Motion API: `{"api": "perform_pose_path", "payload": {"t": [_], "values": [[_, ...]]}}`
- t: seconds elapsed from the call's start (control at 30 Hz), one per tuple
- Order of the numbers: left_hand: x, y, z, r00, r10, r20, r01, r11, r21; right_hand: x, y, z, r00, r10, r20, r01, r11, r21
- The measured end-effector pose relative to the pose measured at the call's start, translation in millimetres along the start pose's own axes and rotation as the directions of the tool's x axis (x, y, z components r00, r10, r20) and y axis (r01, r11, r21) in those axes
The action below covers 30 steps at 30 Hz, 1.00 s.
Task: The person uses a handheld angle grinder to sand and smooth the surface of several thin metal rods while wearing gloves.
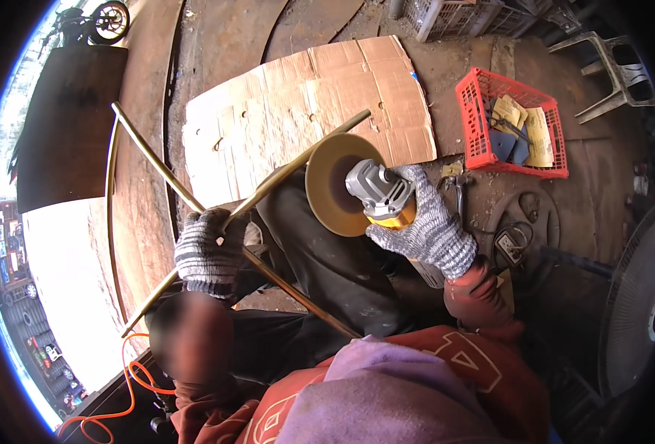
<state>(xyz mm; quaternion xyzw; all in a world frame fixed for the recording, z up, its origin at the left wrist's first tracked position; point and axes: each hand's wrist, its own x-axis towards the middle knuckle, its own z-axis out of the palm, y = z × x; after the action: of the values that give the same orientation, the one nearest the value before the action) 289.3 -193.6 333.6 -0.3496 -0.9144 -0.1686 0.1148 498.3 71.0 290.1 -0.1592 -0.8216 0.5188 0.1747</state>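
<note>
In a grey-and-white knit glove, my left hand (210,251) is closed around a brass-coloured metal tube frame (287,172), at the spot where its tubes cross in an X. The frame's ends reach out to the far left, far right and back toward my lap. My right hand (434,231), gloved alike, grips an angle grinder (379,191) with a grey head and yellow body. Its large tan disc (327,201) faces the frame and overlaps the upper right tube in view. Whether disc and tube touch, I cannot tell. The fingertips of my left hand are partly hidden.
Flattened cardboard (305,85) lies ahead. On the right are a red crate (516,169) holding papers, a hammer (459,196), a steering wheel (551,222), a socket box (508,246) and a fan (630,318). An orange hose (130,374) curls at lower left; a plastic chair (610,74) stands far right.
</note>
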Motion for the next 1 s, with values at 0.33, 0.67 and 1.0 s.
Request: {"api": "perform_pose_path", "payload": {"t": [0.33, 0.67, 1.0], "values": [[-26, 2, 11, 0.999, -0.025, -0.041, 0.024, 1.0, -0.005, 5, 34, 2, 1.0, -0.003, -0.03, -0.002, 0.987, -0.163], [24, -42, 16, 0.937, -0.249, 0.246, 0.336, 0.839, -0.427, -28, -13, -49, 0.97, 0.178, -0.167, -0.13, 0.955, 0.265], [145, -34, 0, 0.94, -0.278, 0.197, 0.326, 0.563, -0.76, -42, -109, -166, 0.792, -0.305, -0.529, 0.143, 0.935, -0.325]]}}
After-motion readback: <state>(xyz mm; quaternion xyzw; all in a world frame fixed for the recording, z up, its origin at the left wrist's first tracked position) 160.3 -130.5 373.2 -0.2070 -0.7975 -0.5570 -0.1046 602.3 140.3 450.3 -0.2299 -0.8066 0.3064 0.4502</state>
